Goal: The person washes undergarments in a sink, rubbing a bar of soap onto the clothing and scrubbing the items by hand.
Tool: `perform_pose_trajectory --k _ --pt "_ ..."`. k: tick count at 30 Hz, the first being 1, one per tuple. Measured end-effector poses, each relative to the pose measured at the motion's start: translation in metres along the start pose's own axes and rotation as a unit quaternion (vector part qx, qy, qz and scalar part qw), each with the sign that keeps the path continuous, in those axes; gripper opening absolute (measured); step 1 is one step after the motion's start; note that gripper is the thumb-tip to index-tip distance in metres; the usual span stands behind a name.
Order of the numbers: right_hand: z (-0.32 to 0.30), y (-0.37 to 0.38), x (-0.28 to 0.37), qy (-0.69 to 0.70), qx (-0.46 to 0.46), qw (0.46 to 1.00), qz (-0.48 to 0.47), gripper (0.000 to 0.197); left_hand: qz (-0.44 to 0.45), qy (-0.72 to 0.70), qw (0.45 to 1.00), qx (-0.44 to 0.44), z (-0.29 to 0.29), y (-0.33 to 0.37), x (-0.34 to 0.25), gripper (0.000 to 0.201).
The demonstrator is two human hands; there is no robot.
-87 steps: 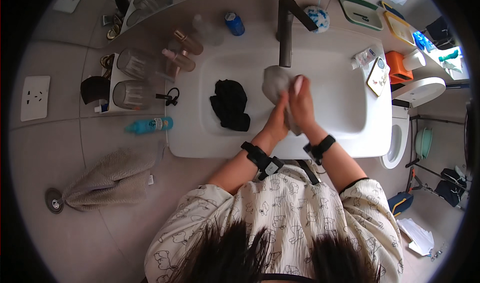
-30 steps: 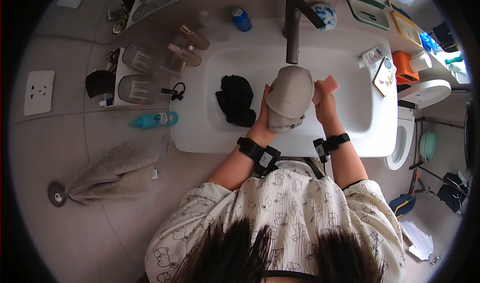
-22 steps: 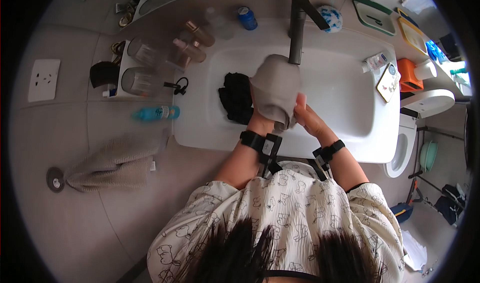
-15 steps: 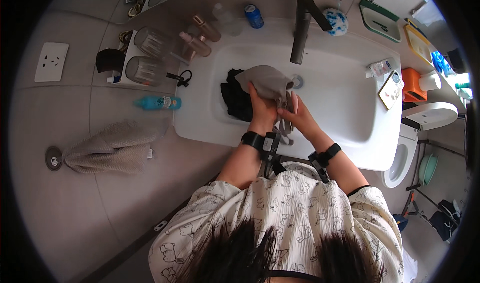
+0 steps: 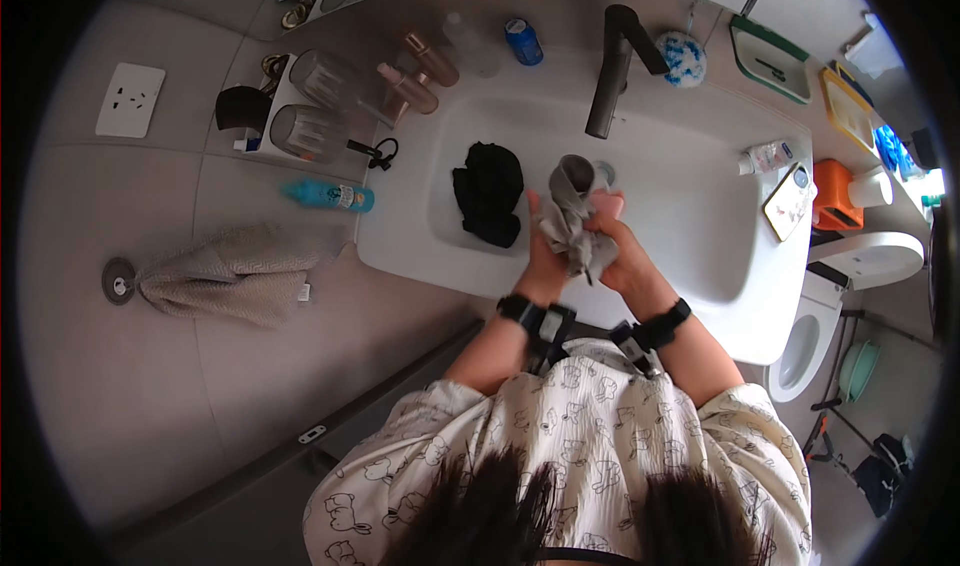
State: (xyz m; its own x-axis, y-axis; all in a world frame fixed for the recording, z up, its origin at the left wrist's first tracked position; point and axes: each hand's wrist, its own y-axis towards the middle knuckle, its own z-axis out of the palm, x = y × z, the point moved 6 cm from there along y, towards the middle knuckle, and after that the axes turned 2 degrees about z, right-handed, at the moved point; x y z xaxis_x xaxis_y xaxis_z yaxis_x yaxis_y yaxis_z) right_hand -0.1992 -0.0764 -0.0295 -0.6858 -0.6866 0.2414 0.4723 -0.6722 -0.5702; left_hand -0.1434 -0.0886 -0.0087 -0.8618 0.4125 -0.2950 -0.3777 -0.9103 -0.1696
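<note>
Over the white sink (image 5: 690, 241), a wet-looking grey garment (image 5: 572, 226) is bunched into a twisted bundle, its upper end curled into a small tube shape. My left hand (image 5: 545, 269) wraps its left side. On the other side my right hand (image 5: 625, 254) grips it, thumb lying across the folds. A pale pink patch shows beside the right fingers; whether it is skin or soap I cannot tell. In the basin, left of my hands, lies a crumpled black cloth (image 5: 488, 196). The dark faucet (image 5: 607, 91) stands behind the bundle, with the drain partly hidden beneath.
Pump bottles (image 5: 408, 88) and a blue can (image 5: 522, 43) line the sink's back left. A white tube (image 5: 768, 156) and a phone (image 5: 788, 202) rest on the right rim. At left are a teal bottle (image 5: 340, 198) and a hanging towel (image 5: 235, 276). A toilet (image 5: 800, 346) stands at right.
The grey garment, earlier spread with a rounded part over the black cloth, is now gathered and twisted tighter. Both hands have shifted right and toward me, leaving the black cloth uncovered.
</note>
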Motion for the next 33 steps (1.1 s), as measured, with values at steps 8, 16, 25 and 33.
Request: perform_pose_trajectory --k 8,16,25,33 --pt "-0.078 -0.008 0.056 -0.173 -0.099 0.98 -0.026 0.027 0.017 -0.101 0.992 -0.078 -0.03 0.038 -0.007 0.055" --pt "0.002 0.029 0.014 -0.56 -0.285 0.588 -0.509 0.043 -0.086 0.067 0.99 -0.095 -0.077 0.045 0.012 0.057" --pt "0.013 0.032 0.046 -0.572 -0.312 0.676 -0.344 0.036 -0.101 0.095 0.988 -0.069 -0.061 0.043 0.013 0.046" --pt "-0.002 0.039 0.085 -0.535 -0.37 0.683 -0.331 0.031 -0.152 0.053 0.981 -0.104 -0.033 0.037 0.019 0.056"
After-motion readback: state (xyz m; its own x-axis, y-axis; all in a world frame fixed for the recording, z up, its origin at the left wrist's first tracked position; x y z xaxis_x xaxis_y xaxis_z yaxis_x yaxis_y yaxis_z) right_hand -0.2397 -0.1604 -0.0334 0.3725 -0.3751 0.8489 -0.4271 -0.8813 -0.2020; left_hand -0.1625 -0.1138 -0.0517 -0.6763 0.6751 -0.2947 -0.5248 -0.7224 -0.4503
